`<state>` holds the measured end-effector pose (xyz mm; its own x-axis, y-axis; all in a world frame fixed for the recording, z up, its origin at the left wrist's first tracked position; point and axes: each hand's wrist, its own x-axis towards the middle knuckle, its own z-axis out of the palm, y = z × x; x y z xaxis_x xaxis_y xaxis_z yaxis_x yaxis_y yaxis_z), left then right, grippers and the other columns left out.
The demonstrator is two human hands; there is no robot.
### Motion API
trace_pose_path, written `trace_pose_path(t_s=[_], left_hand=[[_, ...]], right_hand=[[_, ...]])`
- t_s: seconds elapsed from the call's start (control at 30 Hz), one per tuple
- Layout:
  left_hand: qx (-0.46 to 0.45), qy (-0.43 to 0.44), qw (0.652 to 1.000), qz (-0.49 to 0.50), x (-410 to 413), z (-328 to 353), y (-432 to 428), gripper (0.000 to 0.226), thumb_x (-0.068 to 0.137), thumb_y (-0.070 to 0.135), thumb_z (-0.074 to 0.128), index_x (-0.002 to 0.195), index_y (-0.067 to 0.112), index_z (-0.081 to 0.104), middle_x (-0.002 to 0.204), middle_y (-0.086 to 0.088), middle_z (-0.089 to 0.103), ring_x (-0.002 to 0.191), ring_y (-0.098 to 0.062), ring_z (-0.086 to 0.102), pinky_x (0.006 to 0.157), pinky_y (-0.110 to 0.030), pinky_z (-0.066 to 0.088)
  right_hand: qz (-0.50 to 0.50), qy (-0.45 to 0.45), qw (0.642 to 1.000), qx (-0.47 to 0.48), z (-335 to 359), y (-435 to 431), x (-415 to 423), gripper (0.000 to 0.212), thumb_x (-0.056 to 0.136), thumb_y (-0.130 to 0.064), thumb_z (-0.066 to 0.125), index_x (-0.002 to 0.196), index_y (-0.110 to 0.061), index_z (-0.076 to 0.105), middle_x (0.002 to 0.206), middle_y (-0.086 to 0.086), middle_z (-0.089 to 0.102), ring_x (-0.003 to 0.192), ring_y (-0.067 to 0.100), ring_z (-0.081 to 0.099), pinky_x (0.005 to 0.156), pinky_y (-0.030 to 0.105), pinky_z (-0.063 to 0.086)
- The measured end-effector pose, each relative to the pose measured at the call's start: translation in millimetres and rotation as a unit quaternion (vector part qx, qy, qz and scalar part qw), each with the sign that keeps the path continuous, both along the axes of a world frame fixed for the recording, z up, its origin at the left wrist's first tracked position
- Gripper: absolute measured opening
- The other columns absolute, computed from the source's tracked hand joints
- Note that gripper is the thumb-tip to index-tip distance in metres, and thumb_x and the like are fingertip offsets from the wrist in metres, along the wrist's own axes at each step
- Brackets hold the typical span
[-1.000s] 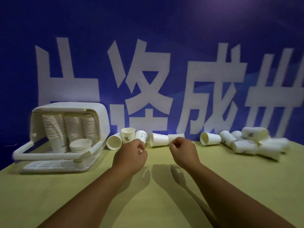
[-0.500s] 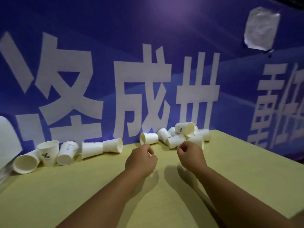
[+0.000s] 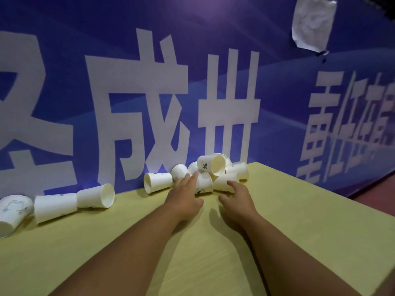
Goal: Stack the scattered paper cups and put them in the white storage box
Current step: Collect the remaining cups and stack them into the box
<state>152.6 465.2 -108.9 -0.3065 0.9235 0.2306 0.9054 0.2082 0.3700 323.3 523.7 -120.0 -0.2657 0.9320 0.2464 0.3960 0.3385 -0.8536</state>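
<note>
Several white paper cups lie in a heap at the far edge of the yellow-green table, against the blue banner wall. One cup with a % mark lies on top of the heap. My left hand reaches to the heap with fingers extended, its fingertips at a lying cup. My right hand is spread just in front of another lying cup, fingers straight. Neither hand holds anything. The white storage box is out of view.
A single cup lies left of the heap. Three more cups lie in a row at the far left edge. The table's right edge drops off near the heap. A crumpled sheet hangs on the wall.
The view has swung right, away from the storage box. Both hands have opened from curled fists and moved forward to the heap of cups.
</note>
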Motion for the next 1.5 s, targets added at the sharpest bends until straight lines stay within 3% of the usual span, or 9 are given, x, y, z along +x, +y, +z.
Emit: trace_pose_path(t_s=[0.23, 0.43, 0.67, 0.8, 0.9, 1.03, 1.17, 1.37, 1.5], left_hand=[[0.055, 0.093, 0.993, 0.049, 2, 3, 10, 0.055, 0.084, 0.037, 0.073, 0.132, 0.025, 0.048, 0.127, -0.003, 0.040, 0.114, -0.025, 0.045, 0.093, -0.037, 0.048], [0.067, 0.000, 0.998, 0.022, -1, 1, -21, 0.056, 0.079, 0.036, 0.083, 0.112, 0.037, 0.038, 0.116, 0.006, 0.058, 0.098, -0.016, 0.057, 0.081, -0.034, 0.053], [0.107, -0.123, 0.986, 0.020, -30, 6, -103, 0.077, 0.074, 0.040, 0.082, 0.138, 0.037, 0.039, 0.128, 0.011, 0.051, 0.108, -0.013, 0.056, 0.087, -0.034, 0.052], [0.135, -0.146, 0.978, 0.062, -54, 9, -164, 0.077, 0.076, 0.033, 0.084, 0.139, 0.037, 0.039, 0.129, 0.013, 0.050, 0.110, -0.009, 0.052, 0.083, -0.026, 0.044], [0.148, -0.164, 0.971, 0.093, -76, 11, -216, 0.078, 0.074, 0.035, 0.088, 0.135, 0.039, 0.040, 0.125, 0.018, 0.050, 0.111, -0.009, 0.051, 0.086, -0.027, 0.044], [0.182, -0.158, 0.960, 0.140, -110, 21, -292, 0.075, 0.069, 0.041, 0.088, 0.124, 0.047, 0.038, 0.118, 0.019, 0.056, 0.104, -0.006, 0.057, 0.080, -0.031, 0.050], [0.241, -0.152, 0.939, 0.193, -139, 29, -360, 0.098, 0.071, 0.034, 0.089, 0.138, 0.059, 0.022, 0.128, 0.016, 0.048, 0.106, -0.010, 0.057, 0.081, -0.034, 0.054], [0.269, -0.079, 0.920, 0.274, -182, 43, -445, 0.096, 0.075, 0.041, 0.085, 0.144, 0.053, 0.020, 0.142, 0.006, 0.051, 0.116, -0.021, 0.055, 0.095, -0.044, 0.054], [0.298, -0.032, 0.894, 0.332, -210, 52, -487, 0.093, 0.075, 0.046, 0.085, 0.143, 0.049, 0.022, 0.140, 0.001, 0.054, 0.116, -0.024, 0.057, 0.093, -0.045, 0.054]], right_hand=[[-0.064, 0.054, 0.996, 0.016, 2, -2, 0, 0.030, 0.097, -0.021, 0.058, 0.127, -0.023, 0.063, 0.119, -0.004, 0.065, 0.100, 0.012, 0.058, 0.089, 0.027, 0.047], [-0.122, 0.060, 0.988, 0.069, 10, -18, 6, 0.011, 0.094, -0.020, 0.061, 0.096, -0.030, 0.064, 0.089, -0.014, 0.062, 0.084, 0.010, 0.060, 0.071, 0.025, 0.048], [-0.067, 0.074, 0.990, 0.104, 34, -59, -7, 0.012, 0.096, -0.023, 0.063, 0.099, -0.027, 0.052, 0.090, -0.009, 0.062, 0.077, 0.005, 0.058, 0.057, 0.021, 0.040], [-0.002, 0.110, 0.989, 0.095, 45, -102, -41, 0.021, 0.097, -0.023, 0.063, 0.117, -0.027, 0.059, 0.100, -0.006, 0.063, 0.090, 0.013, 0.061, 0.073, 0.024, 0.049], [0.041, 0.113, 0.986, 0.111, 47, -136, -72, 0.014, 0.097, -0.022, 0.063, 0.110, -0.025, 0.065, 0.091, -0.013, 0.062, 0.085, 0.006, 0.059, 0.074, 0.024, 0.048], [0.102, 0.122, 0.980, 0.117, 49, -183, -118, 0.010, 0.096, -0.023, 0.063, 0.101, -0.031, 0.063, 0.086, -0.020, 0.059, 0.083, -0.001, 0.057, 0.067, 0.015, 0.041], [0.150, 0.127, 0.975, 0.106, 49, -230, -166, 0.006, 0.097, -0.023, 0.062, 0.100, -0.028, 0.063, 0.088, -0.019, 0.059, 0.084, 0.001, 0.057, 0.065, 0.015, 0.039], [0.209, 0.127, 0.966, 0.088, 51, -302, -239, 0.009, 0.098, -0.022, 0.059, 0.104, -0.028, 0.063, 0.093, -0.013, 0.061, 0.089, 0.008, 0.058, 0.075, 0.024, 0.046], [0.250, 0.137, 0.955, 0.086, 52, -346, -281, 0.009, 0.098, -0.024, 0.061, 0.100, -0.033, 0.060, 0.091, -0.019, 0.060, 0.087, 0.004, 0.058, 0.068, 0.016, 0.041]])
